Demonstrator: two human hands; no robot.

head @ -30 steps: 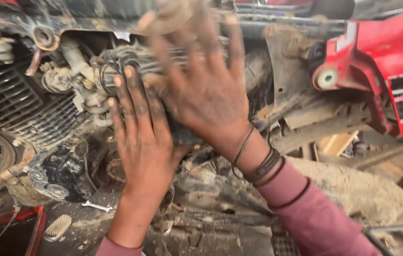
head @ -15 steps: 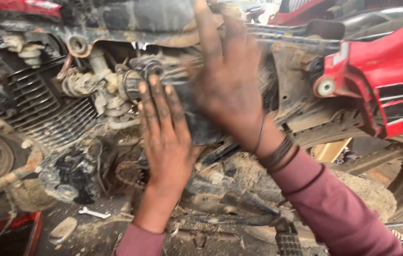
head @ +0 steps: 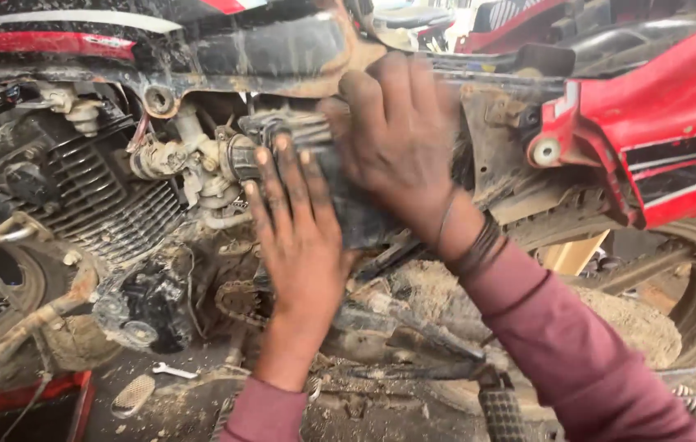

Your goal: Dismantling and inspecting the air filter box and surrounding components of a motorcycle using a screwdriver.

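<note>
Muddy motorcycle frame | left hand, right hand: fingers spread flat on black airbox

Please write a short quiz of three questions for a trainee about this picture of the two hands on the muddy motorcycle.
1. True or false: both hands lie on the dark air box behind the engine.
2. Which lies on the ground under the engine? A) a small spanner B) a hammer C) a helmet
3. What is worn on the right wrist?

Key
1. True: the left hand and the right hand both press flat on the dark air box, behind the finned engine.
2. A: a small spanner lies in the dirt.
3. Dark bands, above a maroon sleeve.
</note>
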